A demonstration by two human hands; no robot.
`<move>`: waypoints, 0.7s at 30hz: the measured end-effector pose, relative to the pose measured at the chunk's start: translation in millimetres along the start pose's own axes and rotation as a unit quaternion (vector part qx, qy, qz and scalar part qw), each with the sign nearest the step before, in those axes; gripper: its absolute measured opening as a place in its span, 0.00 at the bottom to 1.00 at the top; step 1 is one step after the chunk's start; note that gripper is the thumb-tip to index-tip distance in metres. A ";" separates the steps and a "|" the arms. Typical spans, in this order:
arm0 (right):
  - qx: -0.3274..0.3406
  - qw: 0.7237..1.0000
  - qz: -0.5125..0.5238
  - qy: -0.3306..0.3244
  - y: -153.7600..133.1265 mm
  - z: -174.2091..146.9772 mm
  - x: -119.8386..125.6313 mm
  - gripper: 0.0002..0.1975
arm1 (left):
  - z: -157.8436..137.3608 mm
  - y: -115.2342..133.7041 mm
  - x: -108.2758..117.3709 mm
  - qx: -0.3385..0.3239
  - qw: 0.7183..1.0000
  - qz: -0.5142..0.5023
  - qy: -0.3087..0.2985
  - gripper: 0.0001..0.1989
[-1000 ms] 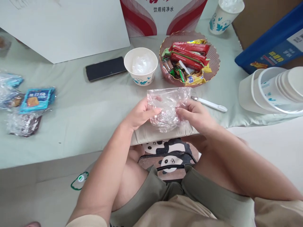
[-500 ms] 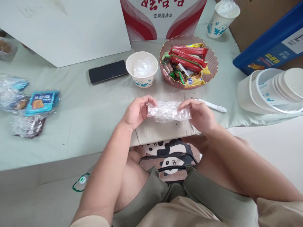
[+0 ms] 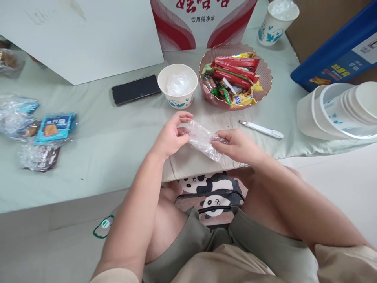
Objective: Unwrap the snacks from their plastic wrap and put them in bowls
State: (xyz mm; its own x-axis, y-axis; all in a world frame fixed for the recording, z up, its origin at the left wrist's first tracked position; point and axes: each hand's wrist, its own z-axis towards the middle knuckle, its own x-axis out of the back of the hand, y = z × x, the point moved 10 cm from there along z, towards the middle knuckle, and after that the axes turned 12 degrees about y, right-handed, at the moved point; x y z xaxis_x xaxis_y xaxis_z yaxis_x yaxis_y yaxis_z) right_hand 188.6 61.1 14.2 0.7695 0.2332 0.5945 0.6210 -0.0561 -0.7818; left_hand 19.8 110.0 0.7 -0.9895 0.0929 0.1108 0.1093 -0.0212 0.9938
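Observation:
Crumpled clear plastic wrap (image 3: 203, 142) is stretched at a slant between my two hands, just above the near edge of the cloth-covered table. My right hand (image 3: 234, 144) pinches its right end between thumb and fingers. At the other end, my left hand (image 3: 173, 133) has its fingers apart, the fingertips beside or lightly touching the wrap's edge. Behind the hands stands a white paper cup (image 3: 180, 101) with a wad of clear plastic inside. A glass bowl (image 3: 210, 103) of wrapped snacks sits right of that cup.
A phone (image 3: 136, 89) lies left of the cup. A white-handled tool (image 3: 263, 129) rests right of my hands, near white tubs (image 3: 308, 116) and stacked cups. Packaged snacks (image 3: 53, 129) lie at left. Boxes (image 3: 203, 33) stand behind, with another paper cup (image 3: 272, 33) at back right.
The plastic wrap has gone from a flat, level strip to a bunched, slanting shape. My left hand's fingers have spread, and my right hand has shifted left, gathering its end.

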 end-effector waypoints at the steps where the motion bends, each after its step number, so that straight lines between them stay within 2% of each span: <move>1: -0.002 1.000 -0.003 0.014 -0.2 1.0 2.6 0.11 | 1.8 5.0 14.8 -0.038 0.996 0.028 0.073 0.22; 3: 0.002 0.999 0.000 0.047 -1.1 2.3 8.3 0.10 | -5.9 25.3 34.4 -0.138 0.969 0.088 0.187 0.15; 4: 0.006 0.998 0.007 0.054 -1.8 2.4 9.2 0.10 | -13.2 37.5 34.8 -0.190 0.953 0.113 0.208 0.11; 5: 0.012 0.998 0.020 0.057 -3.2 2.3 8.9 0.10 | -20.3 48.4 27.6 -0.235 0.943 0.131 0.195 0.07; 7: 0.039 0.996 0.066 0.047 -9.4 1.2 5.3 0.11 | -29.1 57.0 1.8 -0.264 0.948 0.143 0.103 0.08; 10: 0.083 0.987 0.137 0.020 -19.3 -1.2 -2.2 0.10 | -29.6 38.7 -31.6 -0.159 0.980 0.113 -0.047 0.17; 12: 0.091 0.985 0.146 0.024 -18.9 -0.6 -3.6 0.10 | -26.4 22.4 -40.8 -0.077 0.989 0.084 -0.098 0.18; 14: 0.089 0.984 0.121 0.097 -12.9 2.0 6.5 0.11 | -21.0 11.9 -39.3 -0.028 0.992 0.070 -0.102 0.16; 16: 0.097 0.974 0.094 0.181 -8.6 0.8 17.9 0.15 | -16.9 8.4 -33.7 -0.013 0.994 0.066 -0.089 0.14; 17: 0.105 0.970 0.091 0.198 -8.3 -0.7 18.6 0.18 | -16.4 9.1 -31.6 -0.016 0.994 0.067 -0.085 0.13; 19: 0.119 0.972 0.100 0.177 -10.3 -2.7 9.4 0.19 | -17.6 12.2 -28.1 -0.023 0.995 0.057 -0.081 0.13; 21: 0.122 0.976 0.096 0.153 -15.1 -3.4 3.4 0.13 | -18.2 14.0 -21.5 -0.015 0.997 0.027 -0.063 0.15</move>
State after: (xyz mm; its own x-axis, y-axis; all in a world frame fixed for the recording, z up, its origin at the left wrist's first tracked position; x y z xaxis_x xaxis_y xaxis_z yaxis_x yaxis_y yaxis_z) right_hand 182.3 59.5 28.6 0.8998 -0.0613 0.4320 0.4359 0.1706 -0.8837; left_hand 40.9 89.7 12.1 -0.9619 0.2160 0.1674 0.1582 -0.0593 0.9856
